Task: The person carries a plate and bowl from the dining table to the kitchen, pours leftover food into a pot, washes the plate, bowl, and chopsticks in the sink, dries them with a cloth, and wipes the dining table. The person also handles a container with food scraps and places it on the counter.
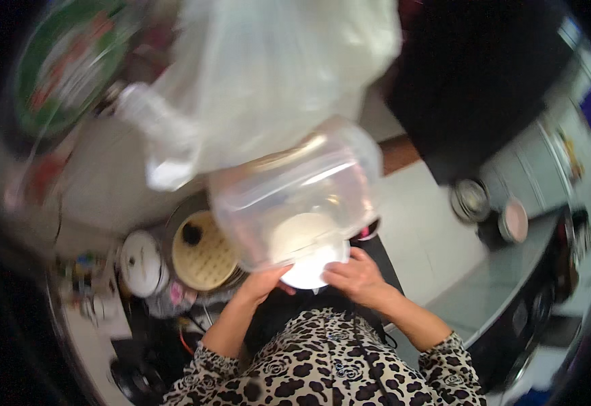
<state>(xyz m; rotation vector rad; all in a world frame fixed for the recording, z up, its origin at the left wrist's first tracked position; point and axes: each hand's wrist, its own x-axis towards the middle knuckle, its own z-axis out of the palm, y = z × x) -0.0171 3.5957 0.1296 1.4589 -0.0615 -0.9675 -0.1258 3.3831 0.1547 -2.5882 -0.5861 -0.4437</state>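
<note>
A bright white round dish (pixel 303 274) is in front of my body, its surface washed out by glare. My left hand (pixel 265 285) grips its left edge, thumb on top, close to the rim of a translucent plastic container (pixel 295 193). On the right side my right hand (pixel 359 278) holds the same dish, fingers over its edge. The container lies just beyond the dish and overlaps it; a pale round shape shows through its wall. Blur hides whether my left thumb also presses on the container.
A large white plastic bag (pixel 285 76) hangs above the container. To the left are a perforated yellowish round tray (pixel 204 251) and a white lidded pot (pixel 141 264). Bowls (pixel 470 200) and a pink-lined pan (pixel 513 221) are at right, beside a dark panel (pixel 478 76).
</note>
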